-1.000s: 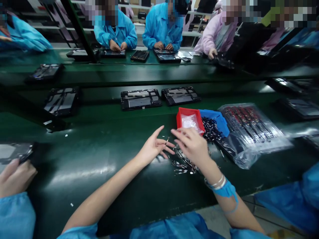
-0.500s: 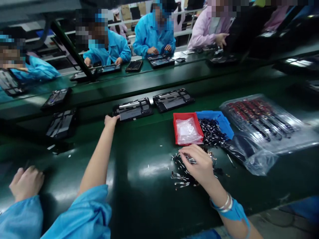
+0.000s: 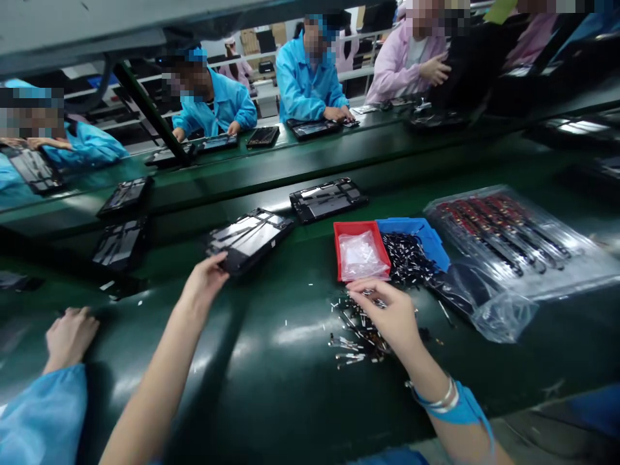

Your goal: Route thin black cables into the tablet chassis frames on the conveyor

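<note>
My left hand [image 3: 206, 284] grips the near left corner of an open black tablet housing [image 3: 252, 239], tilted with its near edge raised off the green bench. Farther right, my right hand [image 3: 387, 310] hovers over a loose pile of small black and silver parts [image 3: 351, 336]. Its thumb and fingertips are pinched together; whatever is between them is too small to make out. Behind that hand are a red bin [image 3: 338, 252] holding clear plastic bags and a blue bin [image 3: 438, 242] full of small black parts. A second tablet housing [image 3: 329, 199] lies just behind the gripped one.
A clear plastic tray [image 3: 571, 258] of red and black strips lies at the right, a crumpled bag [image 3: 504, 316] beside it. Another person's hand [image 3: 72, 332] rests at the left near a dark post [image 3: 62, 265]. More housings [image 3: 121, 244] lie at the left; people work across the bench.
My left hand has pulled the tablet housing nearer and tilted it up. My right hand remains pinched over the small parts. The neighbour's hand at the left has shifted slightly right.
</note>
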The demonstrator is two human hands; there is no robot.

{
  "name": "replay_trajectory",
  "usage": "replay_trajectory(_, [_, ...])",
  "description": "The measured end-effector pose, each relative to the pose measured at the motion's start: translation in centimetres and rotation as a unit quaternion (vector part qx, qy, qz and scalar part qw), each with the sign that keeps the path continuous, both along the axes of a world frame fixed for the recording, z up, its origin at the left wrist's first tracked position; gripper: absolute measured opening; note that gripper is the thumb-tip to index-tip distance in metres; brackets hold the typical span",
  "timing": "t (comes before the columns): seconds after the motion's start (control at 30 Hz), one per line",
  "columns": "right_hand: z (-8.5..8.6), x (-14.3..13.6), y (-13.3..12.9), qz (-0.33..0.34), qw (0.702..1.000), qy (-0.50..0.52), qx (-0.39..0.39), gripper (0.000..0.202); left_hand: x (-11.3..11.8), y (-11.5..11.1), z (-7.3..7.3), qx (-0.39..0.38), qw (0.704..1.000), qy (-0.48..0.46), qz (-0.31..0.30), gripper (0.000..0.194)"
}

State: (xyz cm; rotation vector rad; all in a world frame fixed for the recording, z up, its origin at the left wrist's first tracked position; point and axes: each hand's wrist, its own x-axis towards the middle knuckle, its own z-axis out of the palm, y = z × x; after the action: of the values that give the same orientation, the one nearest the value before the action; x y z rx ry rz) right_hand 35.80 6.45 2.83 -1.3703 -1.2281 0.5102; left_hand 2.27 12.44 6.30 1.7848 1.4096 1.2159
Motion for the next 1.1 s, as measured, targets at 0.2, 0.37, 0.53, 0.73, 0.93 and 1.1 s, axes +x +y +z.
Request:
replay_trajectory(0.2, [0.3, -0.8, 0.4, 0.025, 0.97, 0.221, -0.101, 0.021, 4.9, -8.0, -2.9, -0.215, 0.951, -0.215, 0.049, 0.035])
replay_trajectory(0.37, [1.4, -4.1, 0.1, 0.102, 0.953, 0.242, -0.15, 0.029, 5.2, -16.7, -5.7, -0.541, 0.705, -0.45, -0.086, 0.045])
replay_trajectory(0.53, [1.6, -8.7, 0.4, 0.211, 0.927, 0.213, -0.227, 0.032, 3.9, -18.4, -5.7, -0.59, 0.608, -0.413, -0.334, 0.039])
replay_trajectory(0.73, [0.2, -13.2, 1.8, 0.302, 0.898, 0.13, -0.293, 0.032, -0.7, -14.5, -4.5, -0.131, 0.965, -0.094, -0.205, 0.018])
replay_trajectory(0.93, [-0.6, -15.6, 2.6, 0.338, 0.885, 0.028, -0.32, 0.027, -2.8, -12.8, -7.4, 0.088, 0.978, 0.179, -0.06, 0.034])
replay_trajectory(1.1, [-0.9, -16.2, 2.6, 0.327, 0.888, -0.022, -0.323, 0.024, -2.7, -13.0, -7.9, 0.102, 0.952, 0.263, -0.118, 0.041])
